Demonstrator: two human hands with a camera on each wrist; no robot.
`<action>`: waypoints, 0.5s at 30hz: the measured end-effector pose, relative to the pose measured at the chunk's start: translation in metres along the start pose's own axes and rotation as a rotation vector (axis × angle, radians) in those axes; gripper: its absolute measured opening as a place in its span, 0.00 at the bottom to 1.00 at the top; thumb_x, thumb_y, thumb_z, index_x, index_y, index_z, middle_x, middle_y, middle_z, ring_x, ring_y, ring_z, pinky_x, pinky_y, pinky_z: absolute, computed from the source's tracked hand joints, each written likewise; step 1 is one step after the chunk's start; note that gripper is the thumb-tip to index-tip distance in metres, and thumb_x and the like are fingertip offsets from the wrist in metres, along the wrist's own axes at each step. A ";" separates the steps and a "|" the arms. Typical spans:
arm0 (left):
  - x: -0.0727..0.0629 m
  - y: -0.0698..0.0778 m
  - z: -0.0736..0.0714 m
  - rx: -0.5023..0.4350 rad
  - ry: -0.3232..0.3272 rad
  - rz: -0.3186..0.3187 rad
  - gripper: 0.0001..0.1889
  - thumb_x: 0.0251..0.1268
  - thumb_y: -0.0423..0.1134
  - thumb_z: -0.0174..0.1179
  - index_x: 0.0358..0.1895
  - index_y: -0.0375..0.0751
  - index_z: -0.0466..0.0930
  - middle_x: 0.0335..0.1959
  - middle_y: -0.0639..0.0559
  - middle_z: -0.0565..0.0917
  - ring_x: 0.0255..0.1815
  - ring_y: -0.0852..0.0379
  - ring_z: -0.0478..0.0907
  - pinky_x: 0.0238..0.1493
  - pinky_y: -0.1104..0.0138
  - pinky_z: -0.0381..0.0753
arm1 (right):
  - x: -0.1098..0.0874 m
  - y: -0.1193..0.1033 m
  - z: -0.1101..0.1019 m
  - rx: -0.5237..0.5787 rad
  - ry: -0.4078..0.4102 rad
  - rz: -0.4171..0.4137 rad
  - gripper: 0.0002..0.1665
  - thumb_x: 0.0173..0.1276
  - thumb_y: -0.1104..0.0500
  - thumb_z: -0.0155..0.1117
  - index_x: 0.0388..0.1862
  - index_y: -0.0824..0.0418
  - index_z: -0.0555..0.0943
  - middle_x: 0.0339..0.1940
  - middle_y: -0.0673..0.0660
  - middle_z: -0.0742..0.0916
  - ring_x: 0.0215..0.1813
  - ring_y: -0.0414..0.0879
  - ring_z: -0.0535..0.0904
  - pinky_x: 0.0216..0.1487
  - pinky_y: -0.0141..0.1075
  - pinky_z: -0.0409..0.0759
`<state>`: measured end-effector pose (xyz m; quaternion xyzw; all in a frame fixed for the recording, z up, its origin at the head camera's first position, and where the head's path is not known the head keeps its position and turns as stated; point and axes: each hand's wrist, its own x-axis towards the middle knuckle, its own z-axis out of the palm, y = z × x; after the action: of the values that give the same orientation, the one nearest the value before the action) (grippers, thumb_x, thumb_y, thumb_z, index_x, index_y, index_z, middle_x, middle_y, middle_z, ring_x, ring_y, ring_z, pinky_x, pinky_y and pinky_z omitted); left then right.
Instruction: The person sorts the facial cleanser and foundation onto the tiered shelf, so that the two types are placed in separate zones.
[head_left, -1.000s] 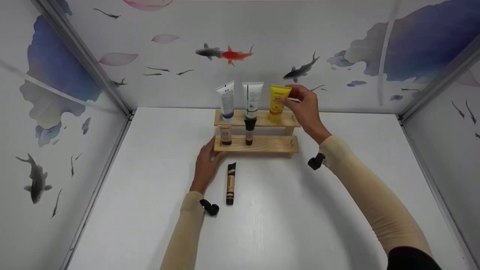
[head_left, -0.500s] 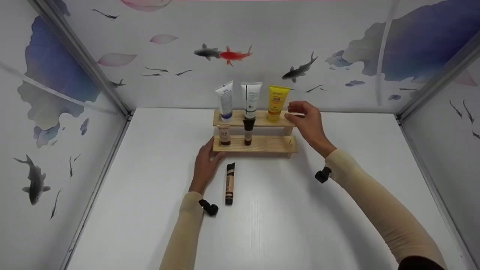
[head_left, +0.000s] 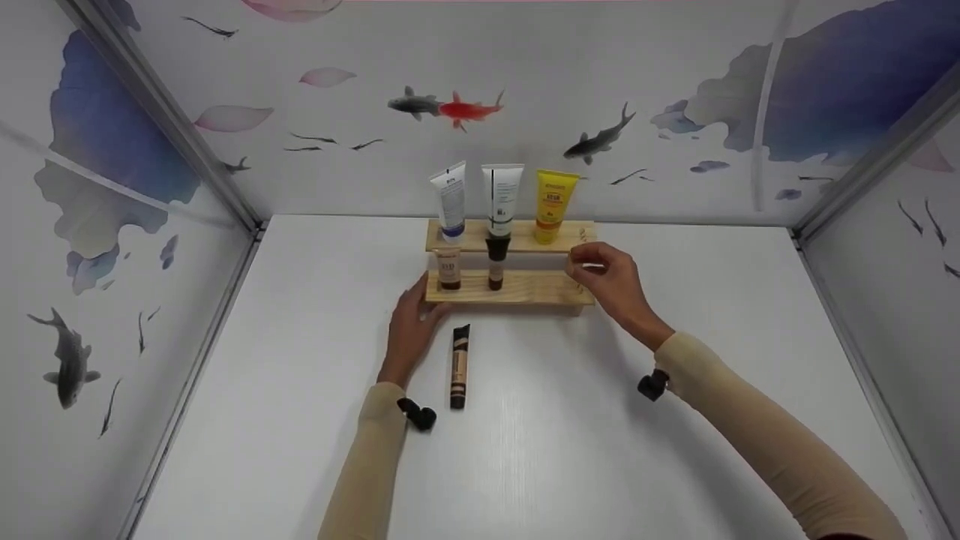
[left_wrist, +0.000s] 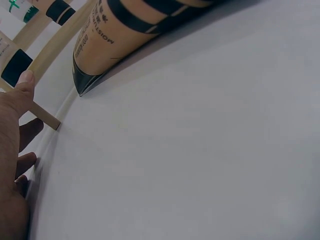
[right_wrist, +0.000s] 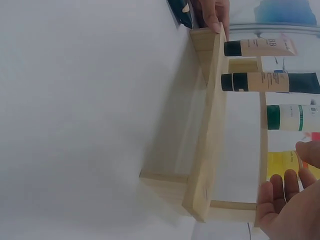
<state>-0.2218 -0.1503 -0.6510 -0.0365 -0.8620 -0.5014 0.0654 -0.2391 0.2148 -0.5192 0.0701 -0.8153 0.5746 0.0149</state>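
Observation:
My left hand (head_left: 411,334) grips the left end of a two-tier wooden display rack (head_left: 544,286); in the left wrist view its thumb (left_wrist: 26,82) lies against the lower shelf. My right hand (head_left: 611,281) is at the rack's right end, fingers loosely bent and holding nothing; whether they touch the wood I cannot tell. A yellow tube (head_left: 555,206) stands on the upper shelf beside two white tubes, one blue-capped (head_left: 451,199), one green-capped (right_wrist: 274,117). A beige BB cream tube (head_left: 449,268) and a slim dark-ended tube (head_left: 496,266) stand on the lower shelf.
A beige-and-black tube (head_left: 460,367) lies on the white table (head_left: 555,450) in front of the rack, right of my left forearm. Printed panels wall in the back (head_left: 525,45) and both sides. Black wrist cameras sit on both sleeves.
My right hand has let go of the yellow tube, drawn off to the right, then come down toward the lower shelf. The yellow tube stays standing. My left hand keeps its place.

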 end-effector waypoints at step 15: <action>0.000 0.001 0.001 0.033 0.001 -0.024 0.48 0.77 0.71 0.59 0.90 0.52 0.58 0.86 0.48 0.68 0.87 0.45 0.62 0.88 0.47 0.59 | -0.024 0.007 0.015 0.025 -0.080 -0.013 0.20 0.78 0.64 0.74 0.63 0.72 0.84 0.62 0.73 0.86 0.65 0.59 0.85 0.59 0.28 0.85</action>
<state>-0.2214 -0.1487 -0.6503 -0.0252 -0.8705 -0.4879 0.0603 -0.2154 0.2058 -0.5336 0.0983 -0.8076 0.5812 -0.0147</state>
